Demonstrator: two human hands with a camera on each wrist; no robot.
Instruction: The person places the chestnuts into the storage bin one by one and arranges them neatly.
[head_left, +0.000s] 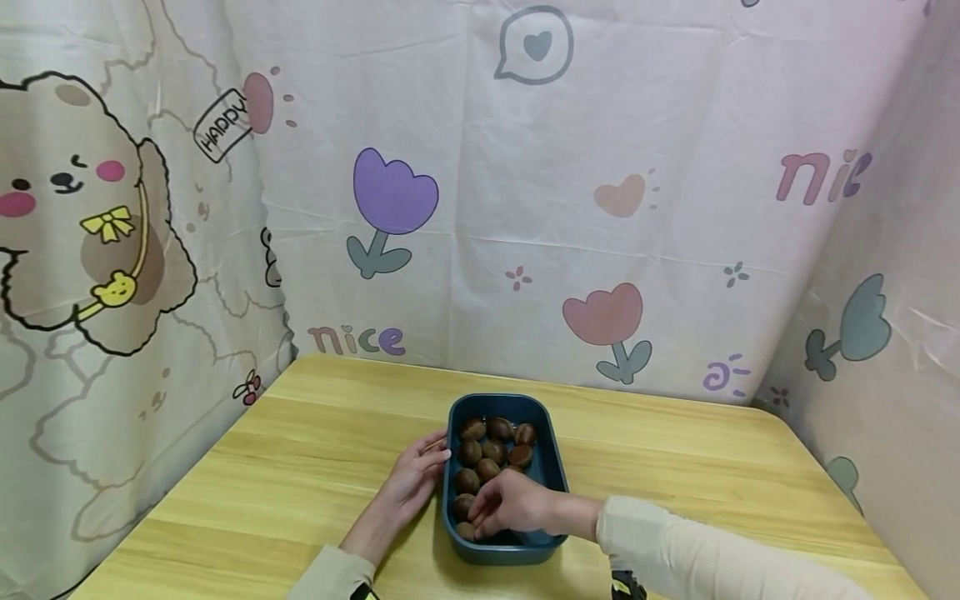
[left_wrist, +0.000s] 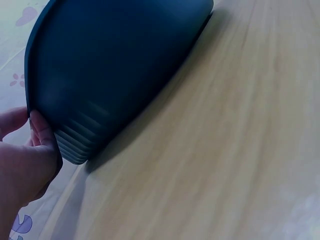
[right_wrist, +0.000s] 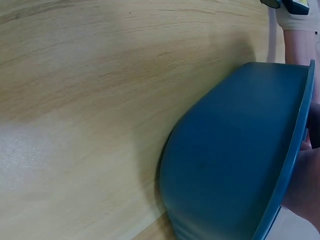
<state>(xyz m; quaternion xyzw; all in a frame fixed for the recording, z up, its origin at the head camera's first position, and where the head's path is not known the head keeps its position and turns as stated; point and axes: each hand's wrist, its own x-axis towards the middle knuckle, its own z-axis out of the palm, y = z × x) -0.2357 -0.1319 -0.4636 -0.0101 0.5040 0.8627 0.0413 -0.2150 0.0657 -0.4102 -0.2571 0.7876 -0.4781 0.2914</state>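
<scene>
A deep dark-blue container (head_left: 560,479) with rounded corners stands on the table and holds several brown chestnuts (head_left: 493,451), mostly along its left and far parts. My left hand (head_left: 417,475) grips the container's left rim, with thumb and fingers at the edge in the left wrist view. Reaching in over the right wall, my right hand (head_left: 517,502) has its fingers bent down at a chestnut (head_left: 466,531) in the near left corner, and seems to pinch it. In the right wrist view the container's wall hides most of that hand.
The light wooden table (head_left: 360,408) spreads out on both sides of the container. A printed cloth (head_left: 480,333) hangs behind the table's far edge and along its left and right sides.
</scene>
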